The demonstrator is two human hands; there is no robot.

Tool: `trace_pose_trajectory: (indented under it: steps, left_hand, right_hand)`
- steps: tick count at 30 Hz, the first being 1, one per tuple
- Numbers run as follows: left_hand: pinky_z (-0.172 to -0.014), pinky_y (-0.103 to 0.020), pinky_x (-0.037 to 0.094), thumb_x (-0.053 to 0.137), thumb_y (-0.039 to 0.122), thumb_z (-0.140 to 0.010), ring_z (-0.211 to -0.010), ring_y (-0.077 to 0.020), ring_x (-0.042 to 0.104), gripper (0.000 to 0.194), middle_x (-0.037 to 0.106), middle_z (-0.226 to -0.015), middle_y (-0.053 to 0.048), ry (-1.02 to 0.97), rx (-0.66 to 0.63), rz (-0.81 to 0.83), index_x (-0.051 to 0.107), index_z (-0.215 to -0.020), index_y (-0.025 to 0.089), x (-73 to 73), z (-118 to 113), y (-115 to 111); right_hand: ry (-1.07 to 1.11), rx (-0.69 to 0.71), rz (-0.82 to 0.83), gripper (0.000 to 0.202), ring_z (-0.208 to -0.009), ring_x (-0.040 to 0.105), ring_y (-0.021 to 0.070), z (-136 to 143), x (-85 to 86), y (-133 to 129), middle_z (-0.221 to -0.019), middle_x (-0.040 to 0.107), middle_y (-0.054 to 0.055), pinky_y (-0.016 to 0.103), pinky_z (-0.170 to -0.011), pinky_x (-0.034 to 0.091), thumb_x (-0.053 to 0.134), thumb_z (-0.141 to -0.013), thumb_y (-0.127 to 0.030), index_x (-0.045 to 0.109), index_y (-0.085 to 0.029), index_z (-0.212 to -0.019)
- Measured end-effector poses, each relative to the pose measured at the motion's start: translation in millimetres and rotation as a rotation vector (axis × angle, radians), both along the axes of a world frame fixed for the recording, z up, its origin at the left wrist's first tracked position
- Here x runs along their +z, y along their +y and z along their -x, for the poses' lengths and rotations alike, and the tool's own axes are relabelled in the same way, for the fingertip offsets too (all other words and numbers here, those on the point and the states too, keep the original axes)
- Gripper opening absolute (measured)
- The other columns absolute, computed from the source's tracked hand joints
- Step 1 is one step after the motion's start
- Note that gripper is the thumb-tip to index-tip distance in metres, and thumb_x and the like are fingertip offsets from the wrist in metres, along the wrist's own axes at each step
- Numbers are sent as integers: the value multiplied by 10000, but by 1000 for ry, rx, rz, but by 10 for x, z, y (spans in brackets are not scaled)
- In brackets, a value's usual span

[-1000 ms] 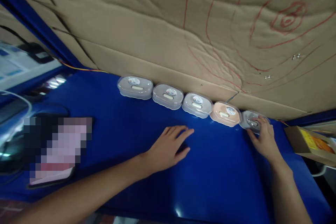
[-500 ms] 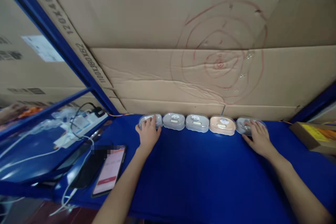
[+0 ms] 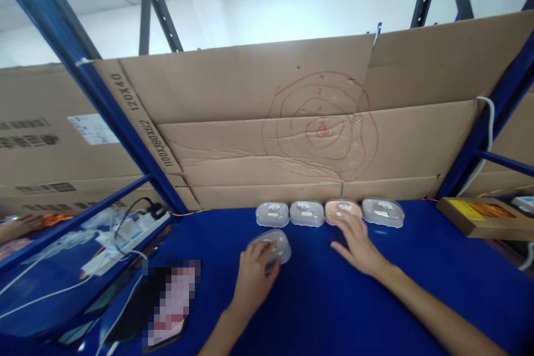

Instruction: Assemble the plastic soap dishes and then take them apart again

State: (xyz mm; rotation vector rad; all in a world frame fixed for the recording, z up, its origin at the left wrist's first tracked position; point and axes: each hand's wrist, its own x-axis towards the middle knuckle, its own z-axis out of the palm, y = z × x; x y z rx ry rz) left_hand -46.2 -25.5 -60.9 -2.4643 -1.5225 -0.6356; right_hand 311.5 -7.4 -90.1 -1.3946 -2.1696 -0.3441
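phone screen (image 3: 171,303) (pixelated, unreadable)

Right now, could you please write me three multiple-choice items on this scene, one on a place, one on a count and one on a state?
1. Where does the peach plastic case stand in the row along the cardboard wall?
A. leftmost
B. third from the left
C. rightmost

2. How many oval plastic cases are on the blue tabletop, counting the one pulled out?
A. three
B. five
C. seven

3. What is the left hand doing?
A. gripping the grey oval case in front of the row
B. lying flat on bare tabletop
C. holding the phone

Key: 1 B, two grey cases stand to its left and one to its right; 2 B, four in the row plus one pulled out; 3 A, the fingers curl round that case.
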Motion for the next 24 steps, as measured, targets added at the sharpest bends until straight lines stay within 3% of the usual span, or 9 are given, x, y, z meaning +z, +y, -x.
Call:
trace_pose_trajectory:
  steps: [2,4,6,10,14,17,20,24]
  left_hand:
    - [-1026,-472,543,663,244,-950,-1279,-294,624,520,669,-1410,-93,-2,-190,33,625,-1466,288,-43,-191,-149]
    - [-1082,-497,524,666,170,-896,-1362,-302,579,756,584,-1530,-121,-52,-408,110,451,-1611,289,-51,-290,-194]
    - [-1135,-554,487,673,129,-845,-1452,-339,507,918,472,-1623,-163,-107,-516,161,308,-1672,287,-57,-280,-124]
    - [-1191,-664,425,801,240,-813,-1540,-413,407,1104,326,-1699,-214,-233,-501,323,140,-1693,315,-218,-93,180]
    - [-1184,-652,460,865,395,-833,-1511,-408,466,1223,364,-1678,-216,-404,-466,519,10,-1706,347,-529,57,355]
    - [-1144,-675,488,945,521,-743,-1437,-425,538,1360,460,-1608,-198,-439,-468,569,-5,-1708,391,-657,112,340]
    - [-1119,-659,510,978,518,-695,-1404,-426,562,1415,485,-1583,-192,-410,-452,574,-2,-1709,408,-654,144,279]
    - [-1075,-627,533,992,605,-624,-1325,-437,605,1554,539,-1530,-229,-364,-467,530,-67,-1724,317,-733,138,196]
  right_hand:
    - [-51,191,71,755,-1614,360,302,343,21,-115,-1727,395,159,521,-1259,398,637,-995,-617,414,-271,-1628]
    - [-7,420,243,847,-1617,348,341,604,41,-194,-1734,361,214,562,-1271,373,680,-975,-607,372,-211,-1658]
    - [96,507,393,857,-1606,361,370,747,61,-220,-1717,373,249,593,-1279,352,706,-972,-571,378,-177,-1659]
    - [230,434,545,921,-1584,397,396,756,48,-194,-1713,390,236,580,-1267,386,810,-875,-596,459,-200,-1629]
    - [240,422,595,975,-1588,387,413,676,-26,-189,-1720,382,227,598,-1265,383,848,-823,-599,463,-215,-1631]
    - [272,456,601,949,-1564,430,398,625,-69,-197,-1704,410,221,577,-1248,414,818,-842,-606,455,-224,-1631]
    - [365,492,559,913,-1517,496,381,566,-100,-197,-1671,444,220,545,-1208,468,785,-858,-616,452,-228,-1615]
    - [553,428,423,789,-1505,505,372,512,-95,-187,-1625,486,197,551,-1200,469,733,-903,-576,445,-263,-1568]
